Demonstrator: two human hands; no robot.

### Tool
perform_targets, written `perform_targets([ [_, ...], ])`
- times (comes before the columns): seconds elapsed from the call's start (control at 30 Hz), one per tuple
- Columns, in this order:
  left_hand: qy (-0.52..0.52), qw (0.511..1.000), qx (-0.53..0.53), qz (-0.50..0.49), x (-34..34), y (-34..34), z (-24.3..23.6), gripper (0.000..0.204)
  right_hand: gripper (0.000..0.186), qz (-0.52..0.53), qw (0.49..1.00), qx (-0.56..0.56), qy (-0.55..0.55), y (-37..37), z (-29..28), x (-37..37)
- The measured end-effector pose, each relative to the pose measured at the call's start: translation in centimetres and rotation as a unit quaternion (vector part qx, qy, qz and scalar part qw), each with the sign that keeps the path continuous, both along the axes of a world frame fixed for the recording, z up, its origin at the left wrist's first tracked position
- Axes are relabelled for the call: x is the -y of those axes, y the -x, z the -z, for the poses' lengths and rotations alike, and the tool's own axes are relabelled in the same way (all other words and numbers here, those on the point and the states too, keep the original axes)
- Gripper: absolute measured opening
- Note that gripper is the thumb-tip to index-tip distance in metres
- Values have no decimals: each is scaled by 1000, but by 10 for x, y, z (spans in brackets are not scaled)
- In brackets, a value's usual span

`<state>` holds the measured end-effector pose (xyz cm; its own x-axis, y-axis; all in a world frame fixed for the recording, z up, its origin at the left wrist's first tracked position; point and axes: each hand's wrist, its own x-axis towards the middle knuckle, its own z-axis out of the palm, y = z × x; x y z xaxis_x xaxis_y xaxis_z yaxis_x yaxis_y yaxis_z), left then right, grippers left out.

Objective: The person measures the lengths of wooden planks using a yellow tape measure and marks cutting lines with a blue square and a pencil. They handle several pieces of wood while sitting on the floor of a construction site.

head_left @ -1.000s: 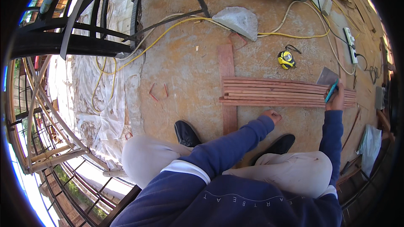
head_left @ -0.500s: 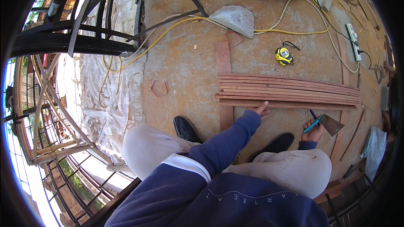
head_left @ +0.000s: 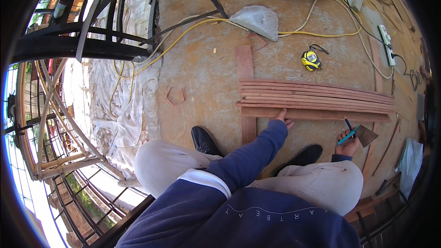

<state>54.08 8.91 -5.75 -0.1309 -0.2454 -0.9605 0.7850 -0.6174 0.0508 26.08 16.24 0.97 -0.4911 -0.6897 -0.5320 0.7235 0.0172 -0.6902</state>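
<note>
Several reddish wooden strips (head_left: 317, 95) lie side by side in a row across the floor in front of me. The nearest strip (head_left: 321, 115) shows its broader face, slightly apart from the others. My left hand (head_left: 284, 118) grips the near edge of this strip, with the thumb on top and the other fingers at its front edge. To the right, my right hand (head_left: 348, 145) is closed around a teal-handled tool with a broad flat metal blade (head_left: 366, 136). A dark pencil (head_left: 347, 122) sticks up from the same hand.
Flat boards (head_left: 245, 62) lie under the strips. Beyond them are a yellow tape measure (head_left: 311, 60), a grey stone slab (head_left: 257, 22), a yellow hose (head_left: 317, 34) and a white power strip (head_left: 386, 43). Black metal framework (head_left: 73, 48) stands at left; a plastic bag (head_left: 409, 165) lies right.
The nearest strip has tipped flatter and shows more of its face. My left hand has shifted slightly left along it, and its thumb now rests on top.
</note>
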Motion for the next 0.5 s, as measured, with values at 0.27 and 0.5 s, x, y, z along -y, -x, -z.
perform_targets([
  [0.27, 30, 999, -22, -6, -15, -3, -18, 58, 32, -8, 996, -3, 88, 13, -6, 8],
  [0.5, 116, 988, -60, 87, -16, -19, -98, 55, 25, 77, 992, -41, 96, -2, -107, 33],
])
